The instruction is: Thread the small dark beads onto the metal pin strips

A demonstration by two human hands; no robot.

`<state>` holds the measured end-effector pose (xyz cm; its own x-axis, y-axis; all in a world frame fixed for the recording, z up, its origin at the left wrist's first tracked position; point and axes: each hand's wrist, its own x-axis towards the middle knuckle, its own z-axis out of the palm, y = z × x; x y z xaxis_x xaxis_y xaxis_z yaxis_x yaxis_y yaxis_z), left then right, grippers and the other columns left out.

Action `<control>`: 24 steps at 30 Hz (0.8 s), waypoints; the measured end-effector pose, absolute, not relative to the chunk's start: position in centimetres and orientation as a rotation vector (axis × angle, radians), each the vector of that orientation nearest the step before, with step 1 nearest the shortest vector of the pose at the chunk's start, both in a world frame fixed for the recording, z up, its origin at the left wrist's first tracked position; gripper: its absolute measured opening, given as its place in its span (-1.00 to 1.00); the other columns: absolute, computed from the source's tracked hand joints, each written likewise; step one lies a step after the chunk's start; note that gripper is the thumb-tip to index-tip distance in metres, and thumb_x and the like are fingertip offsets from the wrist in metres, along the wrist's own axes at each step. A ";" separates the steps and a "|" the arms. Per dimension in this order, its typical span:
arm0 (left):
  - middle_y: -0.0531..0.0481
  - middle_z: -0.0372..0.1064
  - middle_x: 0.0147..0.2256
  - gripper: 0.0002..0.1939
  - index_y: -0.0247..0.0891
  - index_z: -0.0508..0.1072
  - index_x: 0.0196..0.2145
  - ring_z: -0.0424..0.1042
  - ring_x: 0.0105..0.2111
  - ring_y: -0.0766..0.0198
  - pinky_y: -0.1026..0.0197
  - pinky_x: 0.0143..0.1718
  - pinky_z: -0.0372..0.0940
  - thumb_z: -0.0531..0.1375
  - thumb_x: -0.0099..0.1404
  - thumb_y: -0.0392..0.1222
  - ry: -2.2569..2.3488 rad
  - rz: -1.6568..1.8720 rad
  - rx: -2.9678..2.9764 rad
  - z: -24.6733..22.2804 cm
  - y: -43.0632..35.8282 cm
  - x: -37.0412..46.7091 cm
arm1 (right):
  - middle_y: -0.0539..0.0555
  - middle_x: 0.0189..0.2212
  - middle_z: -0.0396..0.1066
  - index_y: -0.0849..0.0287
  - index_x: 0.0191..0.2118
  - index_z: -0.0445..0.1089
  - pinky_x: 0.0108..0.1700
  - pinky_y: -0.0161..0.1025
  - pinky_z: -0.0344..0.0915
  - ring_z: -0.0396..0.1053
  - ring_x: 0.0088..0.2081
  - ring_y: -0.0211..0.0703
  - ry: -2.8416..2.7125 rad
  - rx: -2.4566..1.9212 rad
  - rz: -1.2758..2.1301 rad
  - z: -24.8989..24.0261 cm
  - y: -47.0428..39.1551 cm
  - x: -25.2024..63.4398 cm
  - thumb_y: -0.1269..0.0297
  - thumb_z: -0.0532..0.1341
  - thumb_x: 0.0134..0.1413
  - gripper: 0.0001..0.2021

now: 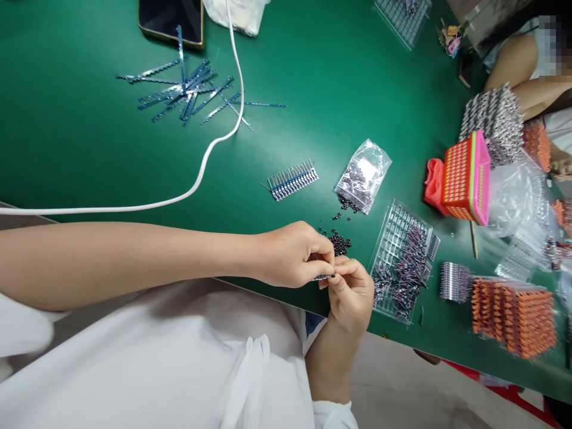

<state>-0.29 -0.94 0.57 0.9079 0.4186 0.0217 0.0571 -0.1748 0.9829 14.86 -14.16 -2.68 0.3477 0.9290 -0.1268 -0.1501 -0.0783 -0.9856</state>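
My left hand (297,255) reaches in from the left, fingers closed around what looks like a small strip of metal parts (320,277), mostly hidden by the fingers. Meeting it at the fingertips, my right hand (352,293) is pinched at a tiny black piece (332,275) by the strip's end. Just beyond the hands lies a pile of small black beads (339,243). A clear bag (364,173) of similar beads lies farther back, some spilled at its mouth. A row of small wire-leaded parts on a blue strip (292,182) rests on the green table (286,137).
Right of my hands is a clear tray (385,250) of wire-leaded parts. Orange stacked parts (513,316), an orange-pink basket (465,177) and silver stacks (491,122) stand farther right, near another person's arm (543,95). A white cable (203,167) crosses before blue strips (187,92) and a phone (171,21).
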 end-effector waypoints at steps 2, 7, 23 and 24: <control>0.02 0.45 -0.55 -0.79 -0.34 0.57 -0.45 0.31 -0.56 0.39 0.32 -0.49 0.13 0.17 0.29 -0.33 0.360 0.315 1.738 0.6 -0.8 -0.3 | -0.04 -0.45 0.40 0.10 -0.38 0.48 -0.55 -0.39 0.35 0.37 -0.47 -0.32 -0.775 -1.308 1.106 -2.7 -14.1 15.0 0.26 0.40 0.02 -0.89; 0.04 0.42 -0.56 -0.79 -0.35 0.57 -0.45 0.28 -0.56 0.40 0.33 -0.51 0.11 0.16 0.29 -0.32 0.355 0.295 1.735 0.6 -0.7 -0.3 | -0.04 -0.44 0.41 0.10 -0.38 0.50 -0.55 -0.39 0.34 0.37 -0.49 -0.34 -0.751 -1.282 1.164 -2.7 -14.0 15.0 0.29 0.40 0.03 -0.92; 0.00 0.50 -0.47 -0.74 -0.32 0.55 -0.38 0.36 -0.49 0.34 0.35 -0.50 0.15 0.13 0.33 -0.15 0.558 0.333 1.679 0.6 -0.9 0.0 | -0.02 -0.37 0.40 0.14 -0.30 0.48 -0.44 -0.34 0.32 0.35 -0.48 -0.35 -0.769 -1.460 0.897 -2.3 -13.6 14.6 0.25 0.34 0.11 -0.91; 0.01 0.49 -0.48 -0.74 -0.31 0.54 -0.38 0.37 -0.48 0.34 0.34 -0.48 0.16 0.13 0.33 -0.15 0.548 0.357 1.687 0.5 -1.0 0.0 | -0.02 -0.37 0.40 0.14 -0.30 0.48 -0.44 -0.33 0.32 0.35 -0.48 -0.34 -0.782 -1.469 0.881 -2.3 -13.7 14.5 0.25 0.33 0.11 -0.90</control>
